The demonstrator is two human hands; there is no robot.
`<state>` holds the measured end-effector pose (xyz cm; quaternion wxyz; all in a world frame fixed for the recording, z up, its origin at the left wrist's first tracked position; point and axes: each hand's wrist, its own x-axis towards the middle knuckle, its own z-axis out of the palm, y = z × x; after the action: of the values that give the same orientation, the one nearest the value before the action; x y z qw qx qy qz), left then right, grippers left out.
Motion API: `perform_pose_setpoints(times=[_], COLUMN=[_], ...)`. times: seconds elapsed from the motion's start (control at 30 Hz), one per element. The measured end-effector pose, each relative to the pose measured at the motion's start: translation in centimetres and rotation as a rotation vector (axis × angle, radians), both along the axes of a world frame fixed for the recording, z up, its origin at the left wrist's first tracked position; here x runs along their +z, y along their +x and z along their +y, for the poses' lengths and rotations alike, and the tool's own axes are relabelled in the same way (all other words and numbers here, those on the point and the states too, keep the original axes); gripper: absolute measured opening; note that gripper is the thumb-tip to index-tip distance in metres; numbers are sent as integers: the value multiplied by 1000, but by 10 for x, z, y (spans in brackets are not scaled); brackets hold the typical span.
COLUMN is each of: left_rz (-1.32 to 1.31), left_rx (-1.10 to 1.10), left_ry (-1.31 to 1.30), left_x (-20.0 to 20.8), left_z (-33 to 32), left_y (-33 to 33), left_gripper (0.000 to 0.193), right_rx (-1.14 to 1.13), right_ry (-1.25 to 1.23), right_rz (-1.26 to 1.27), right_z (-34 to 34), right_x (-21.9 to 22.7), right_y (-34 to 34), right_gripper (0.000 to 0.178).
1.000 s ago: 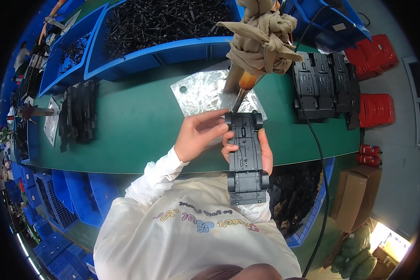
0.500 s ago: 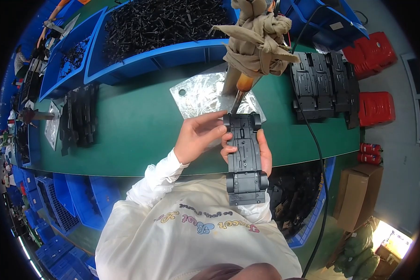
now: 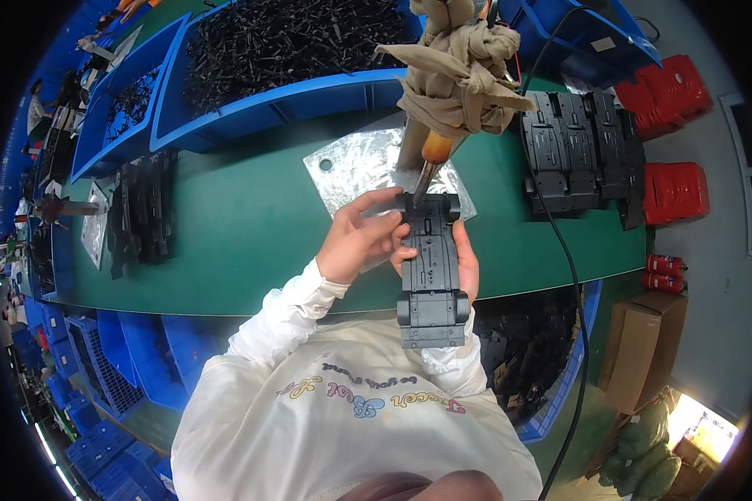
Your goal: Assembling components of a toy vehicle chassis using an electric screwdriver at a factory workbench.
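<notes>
A black plastic toy car chassis [image 3: 433, 267], underside facing up with wheels at both ends, is gripped in my right hand [image 3: 466, 263]. Its fingertips show at the left edge and the other fingers lie along the right. At the far left corner, the closed thumb and forefinger of my left hand [image 3: 351, 242] pinch beside the wheel. Over that same end comes the tip of a soldering iron [image 3: 434, 154], its orange-brown handle bound in beige cloth [image 3: 459, 83]. Whether the tip touches the chassis, I cannot tell.
Behind the iron lies a silvery plate [image 3: 351, 167] on the green table [image 3: 234, 225]. Blue bins [image 3: 284, 104] of small black parts stand at the back. More chassis [image 3: 560, 150] are stacked at right, near a hanging black cable [image 3: 570, 267]. Dark parts [image 3: 146, 209] lie left.
The chassis has moved slightly away from my body and a little left, with both hands following. Its far end is now closer under the iron's tip.
</notes>
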<state>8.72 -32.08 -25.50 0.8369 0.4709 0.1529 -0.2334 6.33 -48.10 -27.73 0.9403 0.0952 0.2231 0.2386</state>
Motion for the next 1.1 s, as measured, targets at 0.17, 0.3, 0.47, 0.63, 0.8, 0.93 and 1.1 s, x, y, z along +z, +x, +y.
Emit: perform_pose_setpoints(times=[0.17,0.3,0.47,0.63,0.8,0.93,1.1], left_rz=[-6,-4,-12,-12,-44,-55,-50], left_rx=[5,19,31,53,31,48,43], left_ry=[-34,-53,-53,-52,-73,-92,-76], left_x=[-11,-14,-13,-9,-11,-10,-11], left_z=[2,0,-1,-4,-2,-3,-3], left_y=[4,4,8,11,14,14,14], left_gripper=[48,49,49,44,50,50,43], right_rx=[-19,-21,-17,-17,-17,-22,-20], right_ry=[-4,-3,6,4,22,-4,9], right_rz=[2,7,8,31,26,8,5], right_z=[0,0,1,0,1,1,1], right_x=[0,3,5,5,11,9,11], right_y=[3,5,10,14,16,15,16], right_gripper=[50,46,44,42,43,43,43])
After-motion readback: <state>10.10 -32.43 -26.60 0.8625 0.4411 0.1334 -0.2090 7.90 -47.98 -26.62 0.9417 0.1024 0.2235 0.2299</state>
